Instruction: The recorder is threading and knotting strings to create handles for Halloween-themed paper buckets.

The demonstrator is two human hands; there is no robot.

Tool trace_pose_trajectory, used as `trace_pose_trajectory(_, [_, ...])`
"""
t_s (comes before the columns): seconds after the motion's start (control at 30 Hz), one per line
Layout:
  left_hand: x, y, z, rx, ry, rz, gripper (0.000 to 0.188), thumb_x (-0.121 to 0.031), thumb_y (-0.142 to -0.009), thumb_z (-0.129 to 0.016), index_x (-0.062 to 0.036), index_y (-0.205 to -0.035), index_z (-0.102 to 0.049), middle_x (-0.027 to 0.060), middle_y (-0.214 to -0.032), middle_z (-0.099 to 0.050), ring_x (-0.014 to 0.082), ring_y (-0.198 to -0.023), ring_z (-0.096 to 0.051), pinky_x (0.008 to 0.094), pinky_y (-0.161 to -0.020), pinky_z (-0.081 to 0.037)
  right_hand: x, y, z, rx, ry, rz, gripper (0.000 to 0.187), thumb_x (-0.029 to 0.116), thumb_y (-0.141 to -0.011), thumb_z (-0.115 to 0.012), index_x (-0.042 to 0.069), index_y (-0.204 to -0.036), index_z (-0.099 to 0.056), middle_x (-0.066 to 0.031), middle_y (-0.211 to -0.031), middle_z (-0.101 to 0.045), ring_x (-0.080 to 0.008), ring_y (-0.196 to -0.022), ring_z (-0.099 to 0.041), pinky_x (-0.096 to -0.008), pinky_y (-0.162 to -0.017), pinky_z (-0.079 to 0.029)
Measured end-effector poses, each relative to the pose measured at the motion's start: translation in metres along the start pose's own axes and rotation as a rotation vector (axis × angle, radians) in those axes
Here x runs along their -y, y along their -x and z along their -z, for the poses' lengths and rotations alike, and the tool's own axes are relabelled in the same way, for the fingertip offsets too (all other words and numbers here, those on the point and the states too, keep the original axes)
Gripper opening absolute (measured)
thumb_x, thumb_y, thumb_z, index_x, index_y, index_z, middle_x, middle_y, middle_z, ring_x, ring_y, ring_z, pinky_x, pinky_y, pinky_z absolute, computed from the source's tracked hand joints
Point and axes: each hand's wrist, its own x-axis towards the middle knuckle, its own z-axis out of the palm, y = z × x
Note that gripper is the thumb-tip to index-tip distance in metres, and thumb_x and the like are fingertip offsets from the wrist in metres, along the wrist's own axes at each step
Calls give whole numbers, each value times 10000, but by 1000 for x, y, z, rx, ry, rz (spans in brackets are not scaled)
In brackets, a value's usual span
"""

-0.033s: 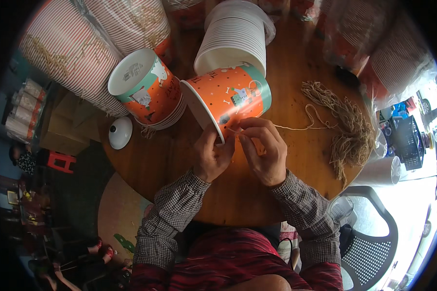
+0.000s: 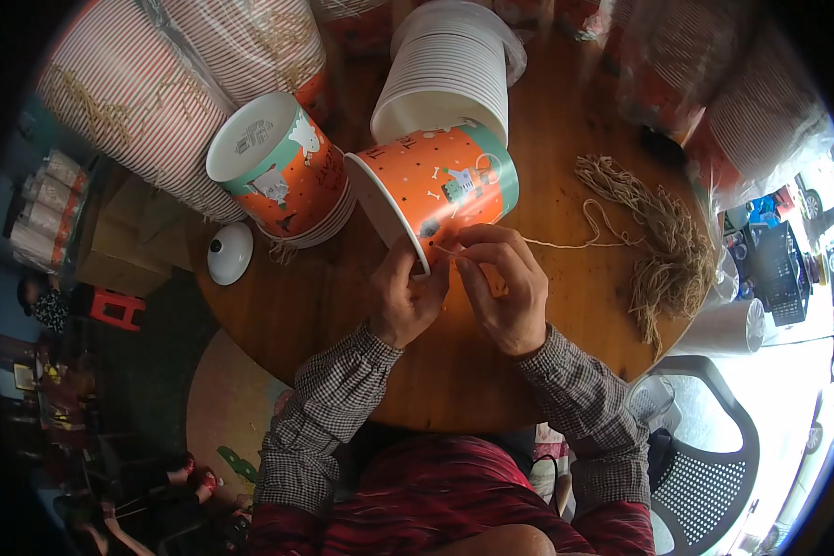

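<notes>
Practically nothing moves since earlier frame! Orange paper bucket (image 2: 408,190) tilted on its side over tabletop (image 2: 584,315), mouth leftward. Right hand (image 2: 511,296) seems to pinch cord (image 2: 565,245), thumb to finger; left hand (image 2: 408,301) at mouth's lower edge, grip partly hidden, can't tell. Best played: bucket steady, cord slack. Smooth tapering wall; frayed, fibrous skein (image 2: 672,255) alongside.

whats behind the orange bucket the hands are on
A stack of white-rimmed buckets, its open end partly showing; the orange bucket hides that opening's lower edge.
</notes>
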Motion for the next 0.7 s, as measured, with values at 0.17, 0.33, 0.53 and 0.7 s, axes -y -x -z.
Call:
trace_pose_trajectory(0.17, [3,3,1,23,-57,-7,447,-32,-835,-630,45,-1252,-489,119,-964,-628,151,-793,-613,257,-657,-495,-1,0,-2,-3,10,15,138,-59,-773,-663,6,-874,-595,-137,-985,-630,-250,-887,-632,-324,-754,-507])
trace_pose_trajectory(0.33, [1,1,1,31,-53,-34,339,-5,-853,-598,46,-1178,-516,174,-1052,-613,265,-940,-651,321,-735,-545,-5,1,-3,-2,40,60,159,-10,-759,-679,16,-888,-591,-119,-956,-605,-275,-849,-619,-351,-703,-518])
trace_pose_trajectory(0.53, [-13,-4,0,11,136,-42,288,-64,-899,-546,41,-1166,-523,159,-1012,-611,237,-899,-637,307,-757,-522,-6,4,-4,5,51,-2,164,-4,-757,-698,24,-887,-601,-112,-897,-584,-261,-784,-611,-341,-648,-508])
trace_pose_trajectory(0.7, [-5,9,7,23,59,-10,220,-93,-967,-437,36,-1118,-532,106,-887,-582,154,-768,-572,266,-690,-477,-4,2,-4,3,77,69,169,-2,-760,-700,22,-899,-608,-108,-882,-583,-255,-756,-612,-337,-622,-506])
